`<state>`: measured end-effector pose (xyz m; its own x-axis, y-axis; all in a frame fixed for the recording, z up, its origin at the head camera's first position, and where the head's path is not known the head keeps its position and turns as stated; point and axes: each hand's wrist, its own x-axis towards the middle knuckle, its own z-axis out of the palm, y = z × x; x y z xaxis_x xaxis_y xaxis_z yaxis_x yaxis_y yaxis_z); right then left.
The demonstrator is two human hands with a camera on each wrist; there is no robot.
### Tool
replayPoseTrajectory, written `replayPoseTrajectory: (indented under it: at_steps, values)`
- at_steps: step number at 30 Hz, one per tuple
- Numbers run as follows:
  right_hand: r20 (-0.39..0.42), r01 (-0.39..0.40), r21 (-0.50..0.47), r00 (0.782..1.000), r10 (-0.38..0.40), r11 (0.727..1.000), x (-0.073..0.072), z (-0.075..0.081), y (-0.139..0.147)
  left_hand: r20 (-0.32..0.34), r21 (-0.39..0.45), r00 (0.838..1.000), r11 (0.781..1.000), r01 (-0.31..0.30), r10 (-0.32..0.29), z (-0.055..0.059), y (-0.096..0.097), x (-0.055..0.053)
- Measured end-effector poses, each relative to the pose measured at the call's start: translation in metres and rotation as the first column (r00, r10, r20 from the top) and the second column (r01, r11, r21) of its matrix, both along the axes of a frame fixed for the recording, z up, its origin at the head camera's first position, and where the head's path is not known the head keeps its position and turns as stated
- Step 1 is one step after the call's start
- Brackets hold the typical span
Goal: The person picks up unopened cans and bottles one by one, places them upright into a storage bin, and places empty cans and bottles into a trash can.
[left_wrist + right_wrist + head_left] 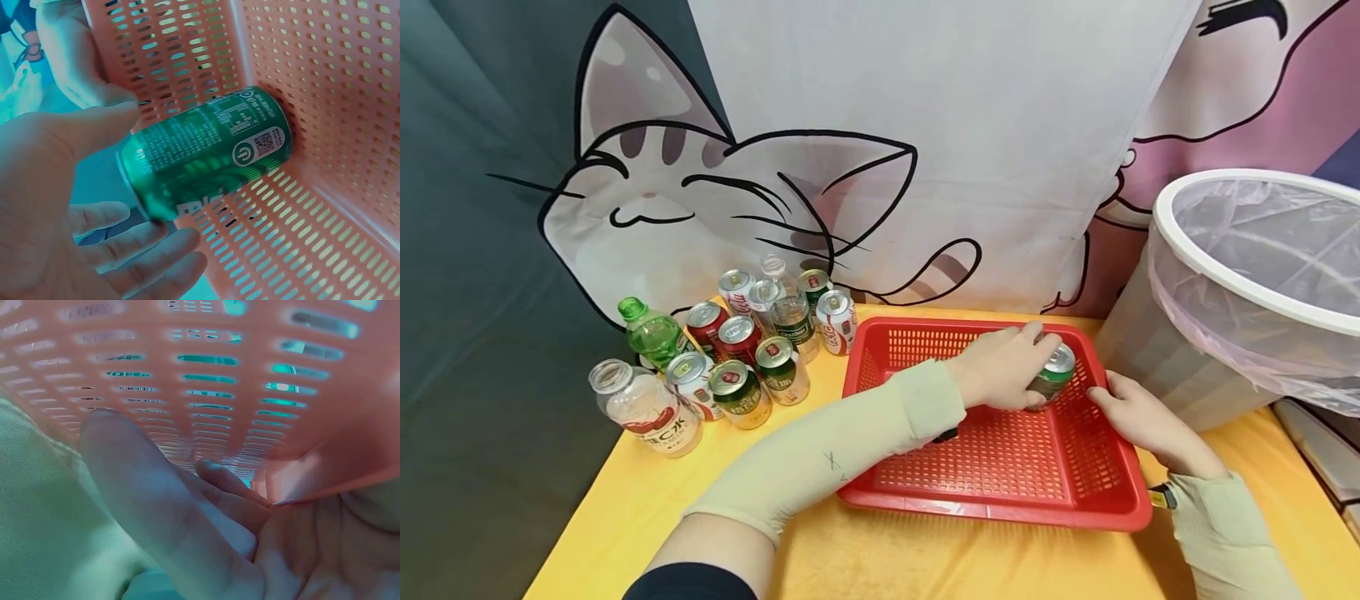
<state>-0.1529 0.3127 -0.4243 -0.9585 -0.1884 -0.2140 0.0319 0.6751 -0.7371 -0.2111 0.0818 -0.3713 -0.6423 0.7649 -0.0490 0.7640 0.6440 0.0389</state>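
Note:
A green drink can (1054,375) stands inside the red plastic basket (992,508), near its far right corner. My left hand (1006,367) reaches over the basket to this can. In the left wrist view, the thumb (106,125) lies by the can's top end, and the other fingers (150,250) are extended and spread, not wrapped around it. My right hand (1142,417) grips the basket's right rim. In the right wrist view, its fingers (150,487) lie along the outside of the slotted wall, while the thumb is partly hidden under the rim.
Left of the basket, several drink cans (741,392) stand grouped with a green bottle (651,333), a clear bottle (793,321) and a wide clear bottle (651,412). A lined bin (1210,325) rises at the right. A cat-print cloth (962,150) hangs behind the yellow table (820,550).

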Motion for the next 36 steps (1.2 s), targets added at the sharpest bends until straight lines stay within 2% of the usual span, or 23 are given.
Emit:
replayPoseTrajectory:
  at_steps: [11,17,22,26,30,33,36]
  values:
    - [-0.015,-0.005,0.009,1.000,0.005,1.000,0.003,-0.002,0.003,-0.024,0.053,0.999,0.998,0.037,-0.035,0.012,-0.037,0.010]
    - [-0.019,-0.006,0.014,1.000,0.007,1.000,0.003,-0.002,0.001,-0.021,0.099,1.000,0.995,0.003,-0.001,0.024,-0.071,0.015]
    - [-0.024,-0.004,0.002,1.000,0.004,1.000,0.003,-0.001,0.000,-0.034,0.149,0.998,0.988,-0.052,0.057,0.029,-0.104,0.022]
    - [-0.043,-0.010,0.012,0.999,0.011,1.000,0.002,0.000,0.000,-0.086,0.221,0.991,0.972,-0.078,0.099,0.032,-0.132,0.027]
    - [-0.061,-0.011,0.028,0.998,0.013,1.000,0.002,0.001,0.000,-0.157,0.318,0.979,0.945,-0.075,0.131,0.033,-0.158,0.029]
    - [-0.055,-0.012,0.016,0.998,0.013,1.000,0.002,0.001,-0.001,-0.173,0.374,0.969,0.922,-0.101,0.176,0.031,-0.179,0.031]
    - [-0.047,-0.009,0.003,0.999,0.010,1.000,0.002,0.001,0.000,-0.170,0.405,0.956,0.902,-0.153,0.239,0.026,-0.198,0.033]
